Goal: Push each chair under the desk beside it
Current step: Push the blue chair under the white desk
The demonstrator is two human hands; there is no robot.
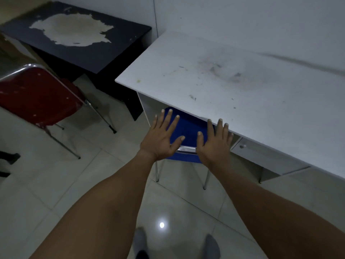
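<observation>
Here, both hands (186, 143) flat, splayed over blue chair (188, 126) backrest, under white desk (233, 81).

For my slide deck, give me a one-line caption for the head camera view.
Both open hands, left hand and right hand, press the blue chair under the white desk; red chair waits.

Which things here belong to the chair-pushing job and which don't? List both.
Part of the job:
- blue chair, seat under the white desk
- red chair, standing clear of the black desk
- left hand and right hand, both open over the blue chair's back

Just lying about:
- dark object at the left edge, too cut off to identify
</observation>
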